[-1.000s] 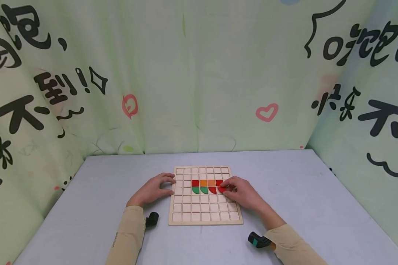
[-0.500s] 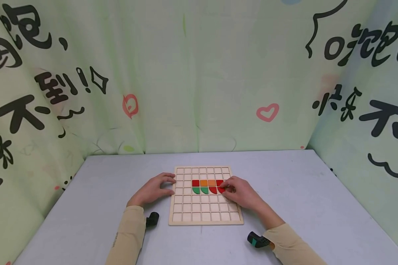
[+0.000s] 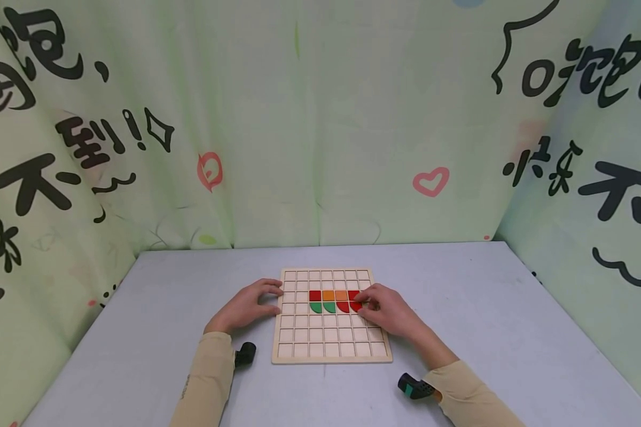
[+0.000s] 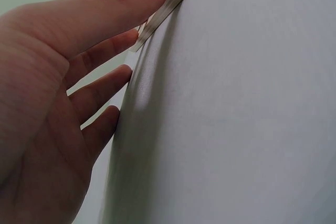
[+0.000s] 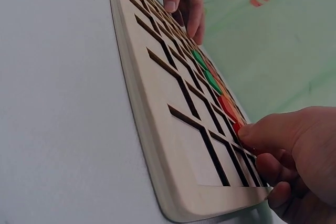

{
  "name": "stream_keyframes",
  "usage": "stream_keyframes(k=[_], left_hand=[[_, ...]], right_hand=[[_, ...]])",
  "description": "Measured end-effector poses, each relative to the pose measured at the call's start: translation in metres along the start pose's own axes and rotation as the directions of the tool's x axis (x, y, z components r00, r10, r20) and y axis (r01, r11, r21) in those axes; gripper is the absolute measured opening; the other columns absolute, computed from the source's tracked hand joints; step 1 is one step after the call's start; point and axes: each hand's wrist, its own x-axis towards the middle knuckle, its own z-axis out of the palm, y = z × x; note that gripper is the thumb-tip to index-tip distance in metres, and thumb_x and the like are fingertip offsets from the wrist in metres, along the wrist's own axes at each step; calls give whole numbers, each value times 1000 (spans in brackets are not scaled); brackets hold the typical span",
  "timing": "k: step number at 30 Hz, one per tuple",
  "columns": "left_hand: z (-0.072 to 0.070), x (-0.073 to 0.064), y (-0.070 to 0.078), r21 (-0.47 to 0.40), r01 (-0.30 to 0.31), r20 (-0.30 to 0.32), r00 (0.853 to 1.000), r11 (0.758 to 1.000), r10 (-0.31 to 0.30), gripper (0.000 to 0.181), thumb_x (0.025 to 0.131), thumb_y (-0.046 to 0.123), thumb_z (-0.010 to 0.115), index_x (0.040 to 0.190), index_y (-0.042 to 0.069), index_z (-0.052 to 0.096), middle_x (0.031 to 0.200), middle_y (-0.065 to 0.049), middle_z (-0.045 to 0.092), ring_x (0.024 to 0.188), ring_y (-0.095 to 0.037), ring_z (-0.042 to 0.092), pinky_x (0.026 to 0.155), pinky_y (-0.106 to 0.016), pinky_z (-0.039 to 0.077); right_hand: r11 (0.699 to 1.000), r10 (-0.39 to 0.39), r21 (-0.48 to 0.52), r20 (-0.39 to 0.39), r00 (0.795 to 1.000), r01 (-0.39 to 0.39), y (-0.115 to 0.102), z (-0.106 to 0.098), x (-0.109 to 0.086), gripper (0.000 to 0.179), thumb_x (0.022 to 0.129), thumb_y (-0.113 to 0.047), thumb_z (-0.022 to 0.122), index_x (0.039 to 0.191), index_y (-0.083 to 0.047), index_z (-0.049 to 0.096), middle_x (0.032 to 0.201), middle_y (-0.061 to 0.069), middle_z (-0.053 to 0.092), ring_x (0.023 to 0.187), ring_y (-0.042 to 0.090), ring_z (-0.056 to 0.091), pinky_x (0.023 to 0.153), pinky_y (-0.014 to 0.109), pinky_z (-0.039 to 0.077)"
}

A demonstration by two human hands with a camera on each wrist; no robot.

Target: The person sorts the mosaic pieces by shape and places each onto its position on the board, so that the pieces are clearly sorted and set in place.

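A wooden grid board (image 3: 331, 360) lies flat on the table. Its upper inlaid row runs red square (image 3: 315, 295), two orange squares (image 3: 334, 295), then another red square partly under my right fingers. Below sit two green quarter-circle tiles (image 3: 316, 308) and a red quarter-circle tile (image 3: 343, 307). At that row's right end, my right hand (image 3: 392, 309) has thumb and forefinger on a second red quarter-circle tile (image 3: 355, 306), the thumb tip on its edge in the right wrist view. My left hand (image 3: 248, 307) rests thumb and fingertips against the board's left edge, fingers loosely spread.
A white-covered table (image 3: 139, 356) surrounds the board. Pale green curtains (image 3: 352, 118) with black writing and hearts rise at the back and both sides. Each wrist carries a black camera, such as the left one (image 3: 245, 354).
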Motion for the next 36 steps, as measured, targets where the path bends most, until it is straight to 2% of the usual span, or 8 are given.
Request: stream_keyframes(k=[36], left_hand=[[0,1,-2,-3,-24,1,1000,1000,24,39,86,21,76,121,7,67,141,-4,51,136,-29,41,112,-46,34]], right_hand=[[999,-31,-14,-18,999,31,4,1,0,16,87,-5,68,103,-8,72,97,0,61,77,12,49,66,25,44]])
